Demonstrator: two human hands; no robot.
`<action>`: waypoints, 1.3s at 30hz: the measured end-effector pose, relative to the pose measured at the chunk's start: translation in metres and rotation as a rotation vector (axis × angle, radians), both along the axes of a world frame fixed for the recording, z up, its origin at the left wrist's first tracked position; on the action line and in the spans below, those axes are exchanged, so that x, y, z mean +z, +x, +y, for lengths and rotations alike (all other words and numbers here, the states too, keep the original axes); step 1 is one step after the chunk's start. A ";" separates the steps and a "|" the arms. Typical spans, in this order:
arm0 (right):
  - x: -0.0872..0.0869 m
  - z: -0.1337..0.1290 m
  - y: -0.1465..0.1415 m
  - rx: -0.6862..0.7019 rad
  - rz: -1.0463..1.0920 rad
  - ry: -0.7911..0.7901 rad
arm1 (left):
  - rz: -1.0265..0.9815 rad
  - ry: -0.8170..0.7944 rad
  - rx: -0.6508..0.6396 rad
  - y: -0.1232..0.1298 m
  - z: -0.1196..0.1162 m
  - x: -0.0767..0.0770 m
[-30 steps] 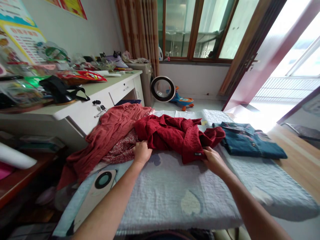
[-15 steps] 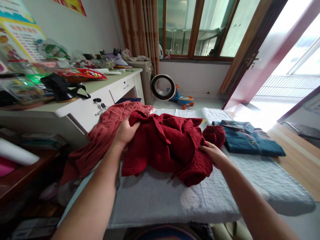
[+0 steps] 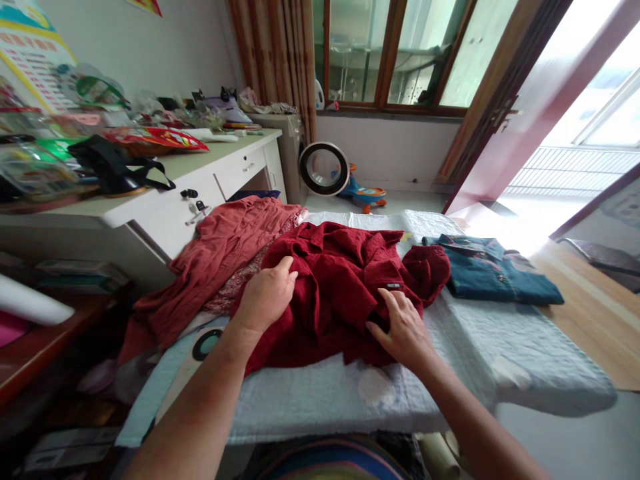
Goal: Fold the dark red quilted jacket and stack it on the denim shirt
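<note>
A dark red garment (image 3: 330,287) lies rumpled on the light blue cloth (image 3: 320,400) in front of me. My left hand (image 3: 270,290) is closed on its left part, with thumb and fingers pinching the fabric. On the right part, near a small dark label (image 3: 393,286), rests my right hand (image 3: 400,323); its fingers are apart and touch the fabric. A folded dark blue denim garment (image 3: 500,273) sits to the right. Faded red clothing (image 3: 215,260) is heaped on the left, beside a patterned reddish cloth.
A white desk (image 3: 200,180) with bags, jars and a black strapped item (image 3: 113,167) stands at the left. A wooden surface (image 3: 590,300) is at the right. Beyond the cloth are a washer's open round door (image 3: 324,169) and a blue-orange toy (image 3: 367,195).
The dark red garment is spread nearer to me on its left side. My left hand has moved right and closer; my right hand has shifted left and opened on the fabric.
</note>
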State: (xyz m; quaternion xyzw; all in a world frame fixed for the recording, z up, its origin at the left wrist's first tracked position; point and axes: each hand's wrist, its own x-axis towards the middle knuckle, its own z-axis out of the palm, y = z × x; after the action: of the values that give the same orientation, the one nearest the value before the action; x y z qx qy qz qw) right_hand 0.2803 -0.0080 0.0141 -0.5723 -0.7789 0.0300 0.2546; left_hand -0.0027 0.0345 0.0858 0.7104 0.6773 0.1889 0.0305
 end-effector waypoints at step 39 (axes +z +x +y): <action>-0.021 -0.006 -0.022 0.322 0.306 -0.226 | 0.047 -0.364 -0.693 0.018 -0.053 -0.049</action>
State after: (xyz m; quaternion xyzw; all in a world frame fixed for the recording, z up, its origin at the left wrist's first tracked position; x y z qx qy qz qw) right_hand 0.2584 -0.0139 -0.0069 -0.4546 -0.8042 0.2435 0.2956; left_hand 0.0150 -0.0186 0.0364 0.8842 0.4201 0.0279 0.2024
